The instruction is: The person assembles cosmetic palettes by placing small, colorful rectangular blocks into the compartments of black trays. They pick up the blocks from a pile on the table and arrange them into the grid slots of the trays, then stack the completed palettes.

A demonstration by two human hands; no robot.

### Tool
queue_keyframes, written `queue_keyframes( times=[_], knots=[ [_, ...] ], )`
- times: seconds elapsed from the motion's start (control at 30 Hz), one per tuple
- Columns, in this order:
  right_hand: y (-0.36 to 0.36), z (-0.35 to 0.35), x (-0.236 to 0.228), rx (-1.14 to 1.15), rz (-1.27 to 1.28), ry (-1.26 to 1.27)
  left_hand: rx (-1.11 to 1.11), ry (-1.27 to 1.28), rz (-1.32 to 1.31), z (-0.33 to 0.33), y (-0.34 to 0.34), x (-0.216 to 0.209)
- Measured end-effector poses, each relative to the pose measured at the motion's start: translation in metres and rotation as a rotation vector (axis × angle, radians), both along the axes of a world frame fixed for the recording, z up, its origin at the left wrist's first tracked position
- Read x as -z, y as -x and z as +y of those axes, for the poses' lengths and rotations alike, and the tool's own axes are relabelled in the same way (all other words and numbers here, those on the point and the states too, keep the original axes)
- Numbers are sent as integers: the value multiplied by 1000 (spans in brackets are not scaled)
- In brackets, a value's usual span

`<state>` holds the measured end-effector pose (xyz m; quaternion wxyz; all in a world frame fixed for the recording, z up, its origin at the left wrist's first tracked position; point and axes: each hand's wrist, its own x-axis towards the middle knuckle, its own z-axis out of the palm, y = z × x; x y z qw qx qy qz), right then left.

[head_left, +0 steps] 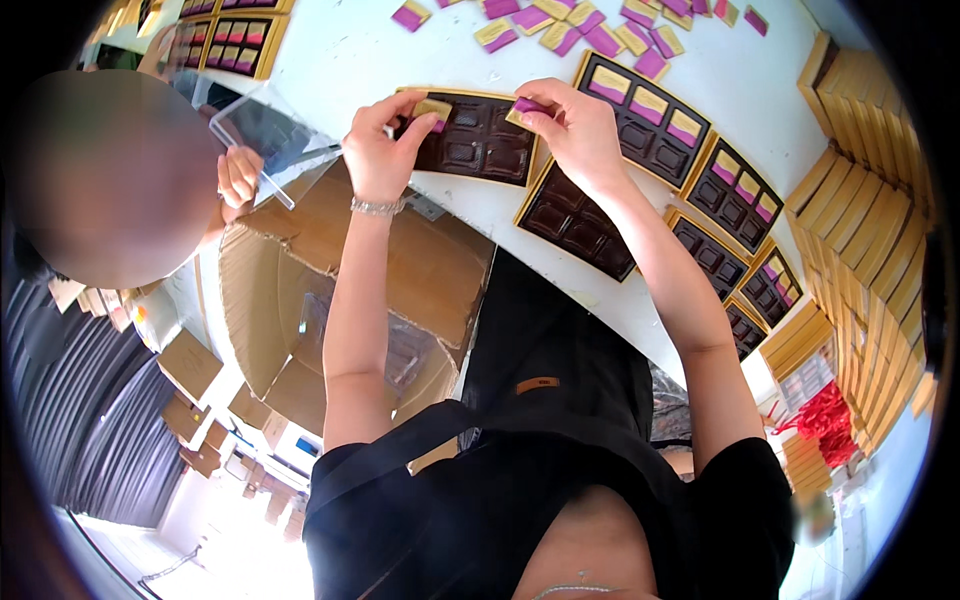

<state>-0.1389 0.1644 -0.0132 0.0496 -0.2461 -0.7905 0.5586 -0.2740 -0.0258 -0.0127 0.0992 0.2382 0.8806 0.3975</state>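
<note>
Reaching up the middle of the frame, the left hand (378, 150) pinches a gold packet (433, 108) in closed fingers, the right hand (575, 125) a purple packet (530, 106), both over a dark compartment tray (478, 140) on the white tabletop (340, 50). Filled trays (650, 115) lie right; loose packets (580, 25) at the top.
</note>
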Motion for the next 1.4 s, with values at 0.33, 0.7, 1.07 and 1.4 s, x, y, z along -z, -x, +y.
queue_keyframes(
  times=[0.33,0.7,1.07,1.4],
  knots=[
    [8,-29,14,-38,177,-554,112,59,304,4,-5,28],
    [1,-37,-6,310,79,-133,177,152,763,13,-21,27],
    [12,-55,5,328,233,-517,402,342,400,109,62,37],
    [-11,-50,3,120,72,-622,686,206,318,-25,83,-18]
  ],
)
